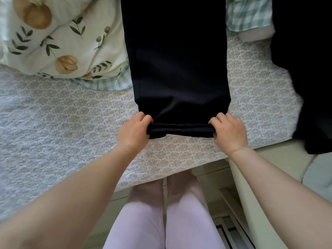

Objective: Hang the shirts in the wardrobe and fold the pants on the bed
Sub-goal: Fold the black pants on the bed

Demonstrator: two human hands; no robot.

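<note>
The pants run off the top edge, so I can't see their far end. Where my left grip and right grip pinch the near edge, both thumbs are out of sight behind the bunched fabric. A second dark garment is cut by the right and top edges, and I cannot tell what it is. The checked cloth disappears under the pants and off the top. The floral quilt is cropped at the left and top, and the bed blurs toward the left edge.
</note>
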